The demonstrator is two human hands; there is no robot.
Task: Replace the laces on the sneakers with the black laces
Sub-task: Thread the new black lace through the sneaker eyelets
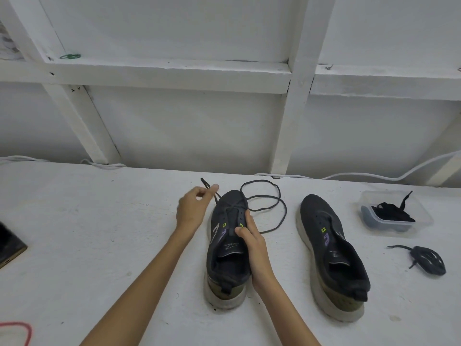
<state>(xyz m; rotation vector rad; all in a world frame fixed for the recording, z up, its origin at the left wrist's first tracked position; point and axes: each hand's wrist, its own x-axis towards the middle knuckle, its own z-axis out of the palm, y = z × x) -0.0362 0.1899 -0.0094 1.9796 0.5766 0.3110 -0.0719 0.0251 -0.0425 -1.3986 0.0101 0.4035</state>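
Observation:
Two dark grey sneakers stand toe-away on the white table. The left sneaker (224, 248) has a dark lace (268, 204) threaded through its front eyelets; the lace's long end loops on the table to the right. My left hand (193, 207) pinches the lace's other end beside the toe. My right hand (254, 243) grips the left sneaker's right side, thumb on the tongue. The right sneaker (329, 250) carries no lace. A clear plastic box (424, 216) at the right holds black laces (391, 212). A bundled dark lace (427, 260) lies in front of the box.
White cables (369, 174) run along the table's far edge under a white framed wall. A dark flat object (10, 245) sits at the left edge. A red cord (23, 332) curls at the bottom left corner.

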